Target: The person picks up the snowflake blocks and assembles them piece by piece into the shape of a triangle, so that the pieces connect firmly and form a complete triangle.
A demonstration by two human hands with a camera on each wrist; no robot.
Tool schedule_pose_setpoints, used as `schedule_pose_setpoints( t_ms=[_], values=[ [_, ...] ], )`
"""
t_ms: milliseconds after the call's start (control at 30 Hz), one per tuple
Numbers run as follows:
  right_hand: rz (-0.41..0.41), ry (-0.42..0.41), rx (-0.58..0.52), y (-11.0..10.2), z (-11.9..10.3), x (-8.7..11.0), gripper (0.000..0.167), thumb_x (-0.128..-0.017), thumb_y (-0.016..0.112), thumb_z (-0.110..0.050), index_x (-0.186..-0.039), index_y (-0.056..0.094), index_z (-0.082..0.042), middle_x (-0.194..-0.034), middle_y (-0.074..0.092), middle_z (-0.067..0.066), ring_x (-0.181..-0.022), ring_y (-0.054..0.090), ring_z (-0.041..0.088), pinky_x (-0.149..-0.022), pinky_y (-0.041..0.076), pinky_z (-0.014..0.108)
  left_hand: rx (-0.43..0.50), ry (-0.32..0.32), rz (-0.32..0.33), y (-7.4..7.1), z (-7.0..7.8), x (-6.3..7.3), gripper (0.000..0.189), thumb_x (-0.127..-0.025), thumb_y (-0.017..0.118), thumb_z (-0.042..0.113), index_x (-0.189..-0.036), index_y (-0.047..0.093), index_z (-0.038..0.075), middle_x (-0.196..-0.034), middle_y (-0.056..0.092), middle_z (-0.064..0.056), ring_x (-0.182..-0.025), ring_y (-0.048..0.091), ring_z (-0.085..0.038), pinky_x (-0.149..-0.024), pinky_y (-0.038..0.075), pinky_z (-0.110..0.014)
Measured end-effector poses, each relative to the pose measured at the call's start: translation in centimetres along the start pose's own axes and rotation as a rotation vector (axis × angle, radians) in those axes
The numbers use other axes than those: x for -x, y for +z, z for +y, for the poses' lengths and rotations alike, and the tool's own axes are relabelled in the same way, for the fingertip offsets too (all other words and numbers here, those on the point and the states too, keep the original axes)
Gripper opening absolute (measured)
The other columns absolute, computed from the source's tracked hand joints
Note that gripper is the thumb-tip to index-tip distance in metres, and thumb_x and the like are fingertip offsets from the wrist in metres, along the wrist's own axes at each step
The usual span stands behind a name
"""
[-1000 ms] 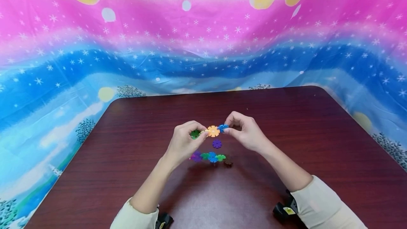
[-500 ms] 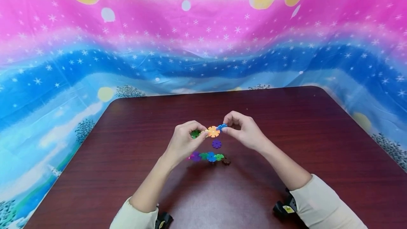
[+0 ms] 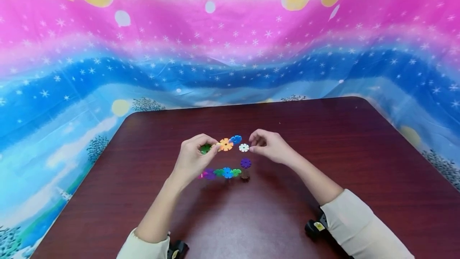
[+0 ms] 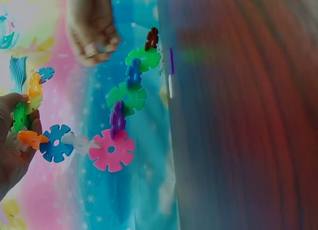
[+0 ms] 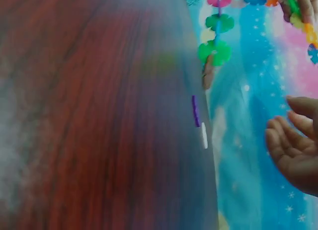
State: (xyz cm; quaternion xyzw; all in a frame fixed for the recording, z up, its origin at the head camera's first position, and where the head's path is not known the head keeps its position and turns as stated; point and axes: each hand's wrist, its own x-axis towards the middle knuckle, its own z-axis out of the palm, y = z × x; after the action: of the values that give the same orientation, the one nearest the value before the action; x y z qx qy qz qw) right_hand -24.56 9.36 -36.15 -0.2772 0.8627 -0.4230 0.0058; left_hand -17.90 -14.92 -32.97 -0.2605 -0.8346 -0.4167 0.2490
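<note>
Lets go of the blue plastic flower-shaped disc (image 3: 235, 139) with the right hand (image 3: 271, 147) and shifts the chain of multicoloured, interlocked plastic flower discs (image 4: 119, 158) leftward, bringing into view a white plastic flower disc (image 3: 244, 147) on the glossy red-brown wood-grain table (image 3: 287, 211). Keeps the chain up above the table, pinched between thumb and fingers of the left hand (image 3: 194, 153), curving from that blue end round to a brown disc (image 4: 152, 38). Holds nothing in the right, with fingers loosely curved and apart from the thumb (nicely clear in the wrist view), just beside the white disc.
</note>
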Motion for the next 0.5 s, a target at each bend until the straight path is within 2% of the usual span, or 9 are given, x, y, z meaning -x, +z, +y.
schedule_pose_setpoints(
  t_ms=[133,233,367,500],
  values=[
    [-0.164,0.039,0.077,0.8,0.6,-0.6,0.025,-0.082,0.070,-0.008,-0.103,0.060,-0.001,-0.085,0.060,0.000,-0.078,0.056,0.015,-0.068,0.048,0.029,-0.001,-0.010,0.028,-0.8,-0.2,0.1,0.004,-0.079,0.072,0.004,-0.081,0.068,0.005,-0.077,0.063,0.003,-0.059,0.051,-0.010,-0.051,0.044,-0.023],
    [-0.251,0.046,0.136,1.4,0.9,-1.0,0.026,-0.081,0.071,-0.008,-0.104,0.061,-0.001,-0.085,0.059,0.001,-0.080,0.055,0.015,-0.069,0.047,0.029,0.003,-0.019,0.039,-1.3,-0.3,0.2,0.004,-0.079,0.072,0.005,-0.080,0.068,0.005,-0.077,0.063,0.003,-0.059,0.051,-0.010,-0.051,0.044,-0.023],
    [-0.324,0.042,0.246,2.2,1.3,-1.7,0.027,-0.079,0.073,-0.010,-0.103,0.063,-0.004,-0.087,0.059,0.001,-0.081,0.054,0.016,-0.071,0.047,0.029,-0.010,-0.026,0.054,-1.7,-0.5,0.4,0.005,-0.079,0.072,0.004,-0.080,0.068,0.006,-0.077,0.063,0.004,-0.059,0.051,-0.008,-0.051,0.044,-0.021],
    [-0.358,0.026,0.361,2.8,1.4,-2.1,0.030,-0.078,0.074,-0.013,-0.104,0.064,-0.005,-0.089,0.057,0.002,-0.084,0.052,0.016,-0.075,0.046,0.031,-0.030,-0.027,0.061,-2.1,-0.8,0.7,0.006,-0.078,0.073,0.003,-0.080,0.068,0.006,-0.076,0.062,0.004,-0.058,0.050,-0.008,-0.050,0.043,-0.021]
  ],
)
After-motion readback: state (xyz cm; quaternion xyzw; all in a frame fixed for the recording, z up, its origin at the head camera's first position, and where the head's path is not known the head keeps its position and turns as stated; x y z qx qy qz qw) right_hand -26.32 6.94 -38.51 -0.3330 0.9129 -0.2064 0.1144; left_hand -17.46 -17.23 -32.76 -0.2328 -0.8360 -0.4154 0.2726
